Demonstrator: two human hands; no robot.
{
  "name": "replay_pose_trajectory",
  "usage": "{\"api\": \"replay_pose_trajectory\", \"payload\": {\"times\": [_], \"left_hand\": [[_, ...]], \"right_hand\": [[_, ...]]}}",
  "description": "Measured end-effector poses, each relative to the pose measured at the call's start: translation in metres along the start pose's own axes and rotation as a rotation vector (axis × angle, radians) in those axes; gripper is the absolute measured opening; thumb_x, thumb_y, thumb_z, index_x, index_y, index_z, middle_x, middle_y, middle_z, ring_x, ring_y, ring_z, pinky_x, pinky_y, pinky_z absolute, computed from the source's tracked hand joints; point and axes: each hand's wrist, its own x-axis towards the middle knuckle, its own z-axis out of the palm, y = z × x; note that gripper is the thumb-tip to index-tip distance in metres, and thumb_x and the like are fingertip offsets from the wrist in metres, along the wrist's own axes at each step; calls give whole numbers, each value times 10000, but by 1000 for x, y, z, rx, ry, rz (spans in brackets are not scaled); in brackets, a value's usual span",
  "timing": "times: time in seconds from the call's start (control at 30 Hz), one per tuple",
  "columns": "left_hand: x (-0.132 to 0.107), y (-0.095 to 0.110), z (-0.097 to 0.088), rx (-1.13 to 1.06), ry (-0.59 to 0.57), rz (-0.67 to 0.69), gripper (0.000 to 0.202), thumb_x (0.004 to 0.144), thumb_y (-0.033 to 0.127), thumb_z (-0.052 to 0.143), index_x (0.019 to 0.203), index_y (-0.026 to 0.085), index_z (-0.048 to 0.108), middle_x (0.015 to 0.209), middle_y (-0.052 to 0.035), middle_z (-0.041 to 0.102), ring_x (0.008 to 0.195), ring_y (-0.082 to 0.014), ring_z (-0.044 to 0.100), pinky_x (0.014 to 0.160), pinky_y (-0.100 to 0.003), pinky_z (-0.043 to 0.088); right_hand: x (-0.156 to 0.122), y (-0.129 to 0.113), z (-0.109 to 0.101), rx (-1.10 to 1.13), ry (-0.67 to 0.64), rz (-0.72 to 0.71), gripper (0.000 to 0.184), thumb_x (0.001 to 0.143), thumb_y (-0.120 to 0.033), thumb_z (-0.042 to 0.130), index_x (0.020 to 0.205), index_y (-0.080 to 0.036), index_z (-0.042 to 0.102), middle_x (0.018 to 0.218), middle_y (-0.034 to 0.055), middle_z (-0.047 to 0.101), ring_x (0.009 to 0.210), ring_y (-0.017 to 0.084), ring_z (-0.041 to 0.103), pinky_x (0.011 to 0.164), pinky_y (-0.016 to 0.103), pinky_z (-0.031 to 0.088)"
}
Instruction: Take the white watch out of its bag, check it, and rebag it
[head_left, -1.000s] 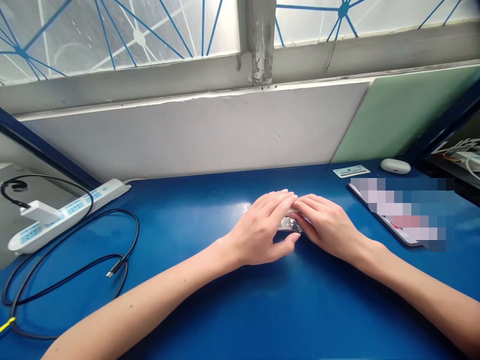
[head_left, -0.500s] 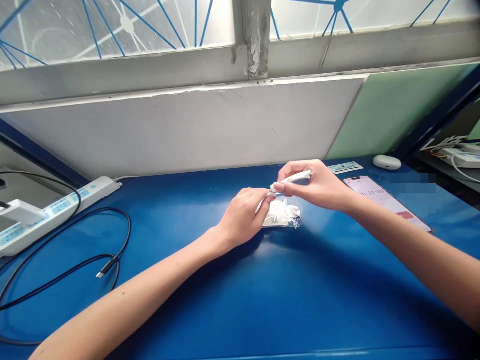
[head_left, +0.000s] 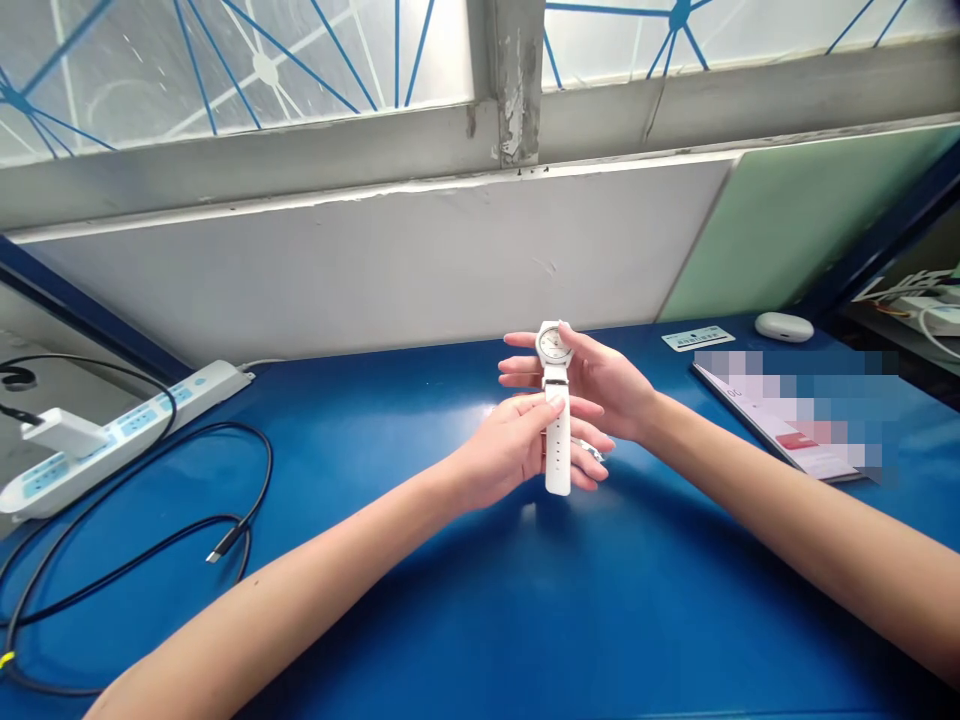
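White wristwatch was held above the table; slipping judged possible if the strap pinch eased.
Left hand pinched the strap under its thumb, other fingers spread behind; right hand loosely gripped the case, thumb at its right edge. Pale round dial lay at far end, holed strap nearer.

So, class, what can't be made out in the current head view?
All in the head view:
- Watch dial: too small to read the time.
- Shiny item: partly hidden behind the left hand.
- Phone screen: mostly covered by pixelation.
- Black cable: cut off by the left edge.
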Motion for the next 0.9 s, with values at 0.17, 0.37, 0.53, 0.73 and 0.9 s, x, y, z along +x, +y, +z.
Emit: {"api": "replay_pose_trajectory", "payload": {"times": [0.17,0.37,0.53,0.73,0.9], "left_hand": [[3,-5,-3,-27,63,8,278,970,326,583,1009,69,682,940,-161,745,876,-260,744,873,-426,570],[4,-2,-4,-46,111,-12,215,966,277,592,1002,86,682,969,-159,749,946,-283,737,920,-456,541],[3,-8,-4,-133,98,-55,268,1020,279,495,1055,74,663,1004,-185,740,938,-285,743,879,-435,559],[1,-15,-1,-168,107,-93,355,1052,269,392,1047,44,666,1020,-214,731,936,-282,742,867,-422,567],[0,-12,1,-119,203,-115,337,1053,252,386,1008,43,648,983,-214,734,863,-259,745,818,-405,573]], "right_hand": [[2,4,-7,100,-13,92,492,1037,-427,291,1228,-148,649,1131,104,768,1094,233,697,1045,423,466],[11,-1,-4,92,11,91,474,1045,-381,280,1178,-141,667,1096,99,776,1043,213,713,1041,400,468],[11,-1,0,81,-35,89,487,1050,-384,273,1212,-130,656,1127,109,766,1028,212,714,994,384,498],[11,7,2,113,-90,87,516,1047,-404,257,1239,-127,647,1153,116,757,1054,211,705,993,372,496],[12,7,-4,103,-123,89,524,1051,-404,249,1239,-112,642,1198,130,737,1065,220,699,996,380,494]]}}
